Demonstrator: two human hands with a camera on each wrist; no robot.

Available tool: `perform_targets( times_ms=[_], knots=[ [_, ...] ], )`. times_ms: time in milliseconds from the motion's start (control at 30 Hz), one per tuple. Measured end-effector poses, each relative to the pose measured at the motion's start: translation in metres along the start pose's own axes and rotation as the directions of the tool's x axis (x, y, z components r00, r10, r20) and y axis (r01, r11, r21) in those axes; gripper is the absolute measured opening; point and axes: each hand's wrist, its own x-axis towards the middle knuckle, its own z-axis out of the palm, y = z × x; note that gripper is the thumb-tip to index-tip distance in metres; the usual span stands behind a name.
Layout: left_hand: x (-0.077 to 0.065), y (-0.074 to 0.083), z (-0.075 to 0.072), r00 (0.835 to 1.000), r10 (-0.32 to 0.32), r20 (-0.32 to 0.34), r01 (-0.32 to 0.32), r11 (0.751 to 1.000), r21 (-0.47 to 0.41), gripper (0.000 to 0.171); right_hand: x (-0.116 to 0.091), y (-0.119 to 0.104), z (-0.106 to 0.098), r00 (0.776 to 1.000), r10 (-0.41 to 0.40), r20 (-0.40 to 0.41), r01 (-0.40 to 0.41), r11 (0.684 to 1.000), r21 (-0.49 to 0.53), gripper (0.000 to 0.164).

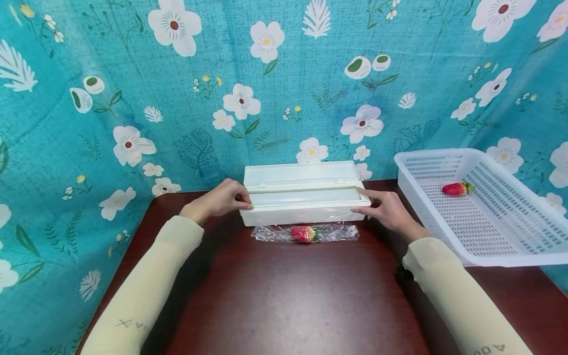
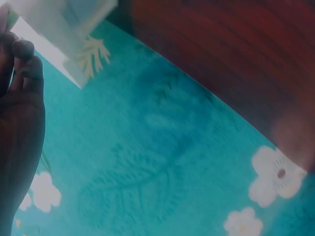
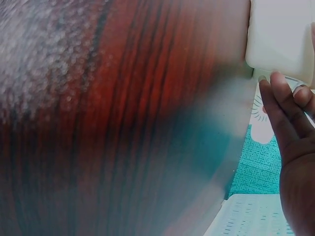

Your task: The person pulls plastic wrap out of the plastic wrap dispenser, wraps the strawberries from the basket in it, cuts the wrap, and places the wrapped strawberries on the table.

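Note:
A long white cling film dispenser box (image 1: 301,215) stands at the back of the table with its lid (image 1: 301,172) raised. Clear film lies over its front edge. At the box's left end, my left hand (image 1: 228,198) pinches the front corner between thumb and fingers. My right hand (image 1: 388,209) grips the right end, thumb at the front and fingers over the top edge. Just before the box lies a red strawberry (image 1: 303,234) wrapped in clear film (image 1: 270,233), the film stretching out on both sides. The right wrist view shows fingers of my right hand (image 3: 300,132) beside the box (image 3: 280,37).
On the right side of the table sits a white perforated plastic basket (image 1: 443,246) holding another red strawberry (image 1: 455,189). A teal floral cloth (image 1: 284,123) hangs right behind the dark brown table (image 1: 293,301).

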Motion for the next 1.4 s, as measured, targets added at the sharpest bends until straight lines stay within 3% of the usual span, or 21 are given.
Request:
perform_targets(
  times_ms=[167,433,700,900,1100,1267,1400],
  knots=[
    [-0.010,-0.005,-0.006,1.000,-0.030,0.006,0.031,0.999,-0.032,0.007,0.000,0.002,0.001,1.000,-0.017,-0.011,0.017,1.000,0.007,0.065],
    [-0.013,-0.003,-0.006,1.000,-0.029,-0.010,0.029,0.999,-0.031,0.006,0.000,0.002,0.000,1.000,-0.023,-0.015,0.023,1.000,0.008,0.064],
    [-0.019,0.003,-0.001,0.995,-0.006,-0.102,0.008,1.000,0.017,0.006,-0.001,0.000,-0.007,0.999,-0.024,-0.021,0.024,1.000,-0.003,0.067],
    [-0.032,0.003,0.012,0.988,-0.052,-0.145,0.057,0.998,0.029,0.014,0.000,-0.001,-0.007,0.998,-0.019,0.053,0.020,1.000,-0.016,0.069],
    [-0.033,0.009,0.019,0.986,-0.072,-0.150,0.080,0.996,0.043,0.014,-0.002,-0.001,-0.013,0.990,0.020,0.140,-0.015,0.999,-0.037,0.075],
    [-0.036,0.018,0.025,0.979,-0.138,-0.153,0.147,0.988,0.055,0.032,-0.004,-0.004,-0.019,0.979,0.059,0.195,-0.042,0.995,-0.089,0.086],
    [-0.043,0.029,0.027,0.964,-0.169,-0.208,0.189,0.978,0.083,0.050,-0.007,-0.011,-0.025,0.979,0.097,0.178,-0.081,0.992,-0.096,0.087]
  ],
)
